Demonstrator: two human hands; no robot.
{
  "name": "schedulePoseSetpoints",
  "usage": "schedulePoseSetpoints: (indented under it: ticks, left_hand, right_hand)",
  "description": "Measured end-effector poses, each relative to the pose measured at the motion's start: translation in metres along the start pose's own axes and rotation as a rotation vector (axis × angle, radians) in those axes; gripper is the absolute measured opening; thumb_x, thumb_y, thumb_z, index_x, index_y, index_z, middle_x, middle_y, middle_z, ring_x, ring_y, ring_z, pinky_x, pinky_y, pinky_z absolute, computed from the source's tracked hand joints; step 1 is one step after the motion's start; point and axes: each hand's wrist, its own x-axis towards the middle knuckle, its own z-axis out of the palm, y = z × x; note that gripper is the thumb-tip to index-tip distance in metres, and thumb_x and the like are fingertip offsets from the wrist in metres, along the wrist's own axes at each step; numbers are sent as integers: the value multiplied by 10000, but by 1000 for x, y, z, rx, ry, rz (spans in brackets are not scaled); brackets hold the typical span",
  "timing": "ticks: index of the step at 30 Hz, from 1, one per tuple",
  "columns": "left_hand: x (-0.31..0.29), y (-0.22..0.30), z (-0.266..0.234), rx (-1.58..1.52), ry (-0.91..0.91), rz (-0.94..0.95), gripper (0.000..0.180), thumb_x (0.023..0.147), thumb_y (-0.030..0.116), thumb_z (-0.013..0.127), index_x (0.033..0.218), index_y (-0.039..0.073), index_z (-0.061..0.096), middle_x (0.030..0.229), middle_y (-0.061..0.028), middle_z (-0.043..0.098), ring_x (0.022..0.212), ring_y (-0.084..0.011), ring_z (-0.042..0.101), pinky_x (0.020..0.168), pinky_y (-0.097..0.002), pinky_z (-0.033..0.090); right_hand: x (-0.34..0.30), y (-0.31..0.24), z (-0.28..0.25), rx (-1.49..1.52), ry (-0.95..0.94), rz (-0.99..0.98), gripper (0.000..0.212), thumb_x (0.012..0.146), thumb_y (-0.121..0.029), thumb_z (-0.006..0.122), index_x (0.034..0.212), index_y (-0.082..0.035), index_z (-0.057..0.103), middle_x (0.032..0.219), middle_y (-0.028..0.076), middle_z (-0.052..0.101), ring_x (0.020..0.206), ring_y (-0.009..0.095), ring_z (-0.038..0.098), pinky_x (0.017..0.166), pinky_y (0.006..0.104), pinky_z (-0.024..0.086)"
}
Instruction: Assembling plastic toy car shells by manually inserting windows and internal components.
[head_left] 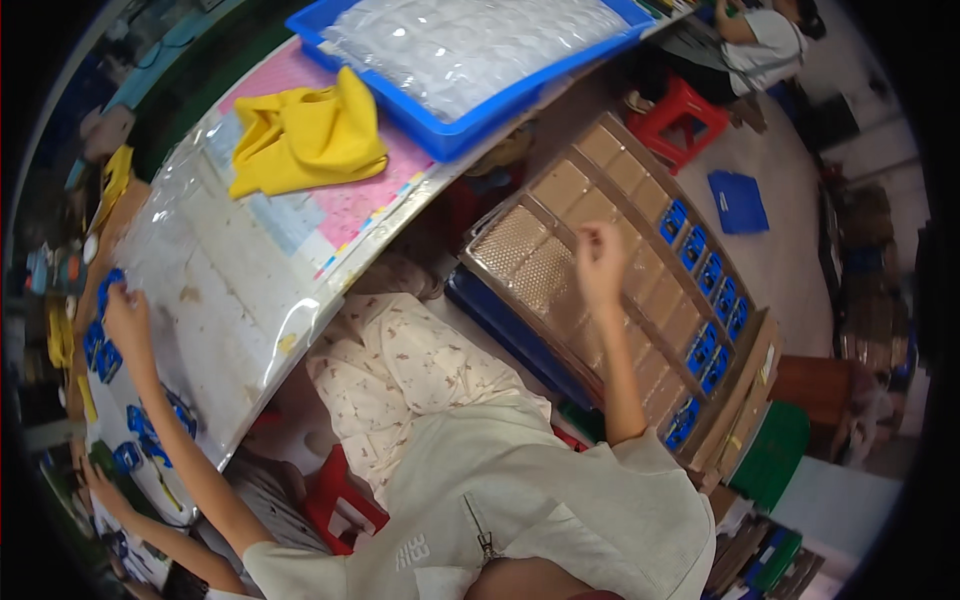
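At the far left edge of the table, my left hand (126,318) has its fingers closed around a small blue piece (112,281). Just beside it lie more small blue-and-black pieces (101,352), too small to name by kind. My right hand (601,252) hovers over a brown compartment tray (568,192) on my right, fingers curled in, with no piece visible in them. Several of the tray's compartments along its right side hold blue pieces (711,272); those under and left of my right hand hold none.
A blue bin (452,137) with clear-wrapped white items and a yellow cloth (305,140) occupy the table's far side. Another person's hand (108,494) is at the lower left, near loose blue pieces (150,430). Someone sits by a red stool (680,120); a blue container (738,202) lies on the floor.
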Motion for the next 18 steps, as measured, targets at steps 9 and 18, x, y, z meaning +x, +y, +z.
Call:
schedulePoseSetpoints:
  ticks: [9, 18]
  left_hand:
    - [-58, 105, -82, -905, -796, -113, 143, 850, 165, 569, 867, 24, 586, 776, -2, 592, 711, -65, 543, 578, -200, 396]
    - [-73, 134, -67, -823, -827, 3, 156, 761, 99, 605, 876, -6, 605, 665, -41, 547, 645, -119, 510, 629, -266, 419]
  right_hand:
    - [102, 241, -113, -761, 116, 293, 466, 776, -246, 561, 1151, 25, 499, 1115, 268, 541, 1046, 407, 511, 917, 430, 392]
    - [110, 302, -119, -696, -50, 342, 526, 781, -337, 574, 1199, -46, 443, 1104, 261, 548, 1016, 414, 524, 865, 422, 413]
